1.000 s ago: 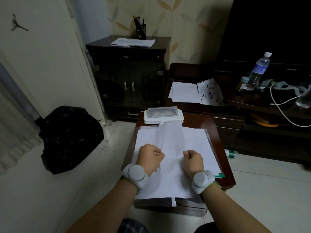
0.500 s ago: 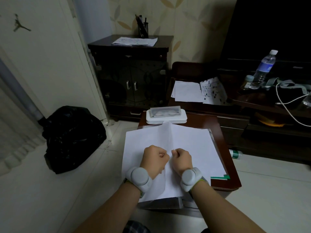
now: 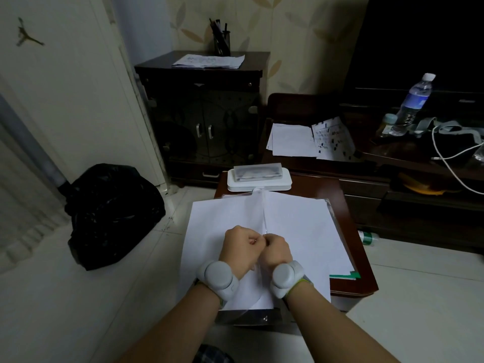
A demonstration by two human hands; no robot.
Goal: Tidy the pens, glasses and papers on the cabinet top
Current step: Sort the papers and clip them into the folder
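Note:
A stack of white papers [image 3: 296, 226] lies on a small reddish wooden table [image 3: 348, 210] just in front of me. My left hand [image 3: 242, 248] and my right hand [image 3: 277, 248] are side by side over the stack's middle, both pinching a raised fold of the top sheet that runs away from me. Beyond the papers a clear glasses case [image 3: 258, 172] rests on a white box [image 3: 259, 183]. Farther back, a dark cabinet [image 3: 204, 113] carries a sheaf of papers [image 3: 209, 61] and a pen holder [image 3: 221, 41] with several pens.
A black rubbish bag [image 3: 112, 213] sits on the floor at the left. More loose papers [image 3: 309, 140] lie on a low dark unit [image 3: 408, 174] at the right, with a water bottle [image 3: 415, 100] and a white cable [image 3: 445, 158]. A green-capped bottle [image 3: 368, 237] lies on the floor.
My two hands have drawn together from apart, gathering the top sheet into a raised ridge between them. The view has tilted slightly.

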